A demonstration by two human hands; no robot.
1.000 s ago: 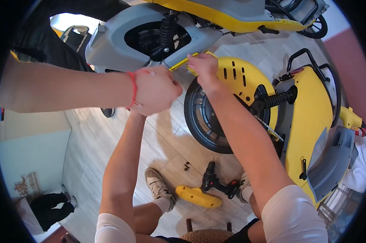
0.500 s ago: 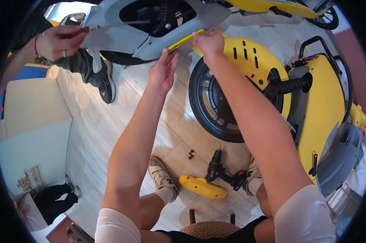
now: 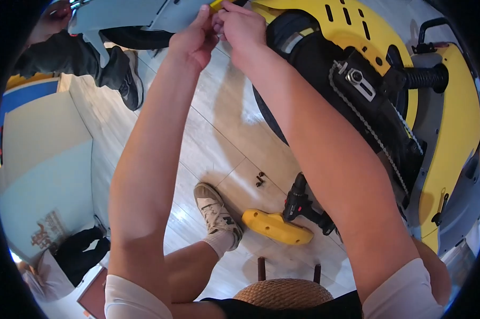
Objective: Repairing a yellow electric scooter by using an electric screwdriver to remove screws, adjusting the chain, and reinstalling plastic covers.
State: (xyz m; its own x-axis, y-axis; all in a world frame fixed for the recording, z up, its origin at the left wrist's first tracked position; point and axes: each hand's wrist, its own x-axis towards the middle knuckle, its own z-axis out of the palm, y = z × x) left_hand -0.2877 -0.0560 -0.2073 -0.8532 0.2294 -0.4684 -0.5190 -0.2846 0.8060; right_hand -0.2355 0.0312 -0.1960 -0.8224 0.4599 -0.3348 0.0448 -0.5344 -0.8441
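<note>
At the top edge, a narrow yellow trim strip (image 3: 216,6) lies against the lower side of a grey scooter body (image 3: 125,15); much of it is cut off or covered by fingers. My left hand (image 3: 191,43) has its thumb up against the strip's near end, fingers curled in. Close beside it, my right hand (image 3: 243,29) pinches at the strip with thumb and forefinger. The fingertips of both hands nearly meet, and whatever small part lies between them is hidden. A black tyre (image 3: 136,38) sits beneath the grey body.
Right of my arms stands a yellow scooter (image 3: 455,138) with an exposed chain (image 3: 364,125). Several small dark screws (image 3: 260,179), a cordless drill (image 3: 299,202) and a yellow cover (image 3: 277,227) lie on the floor. Another person's hand (image 3: 48,24) and shoe (image 3: 132,80) are at upper left.
My view has shifted, so the grey scooter sits higher in it. My two hands have come together at the strip, the left one's fingers curling in. The other person's hand has moved up and left.
</note>
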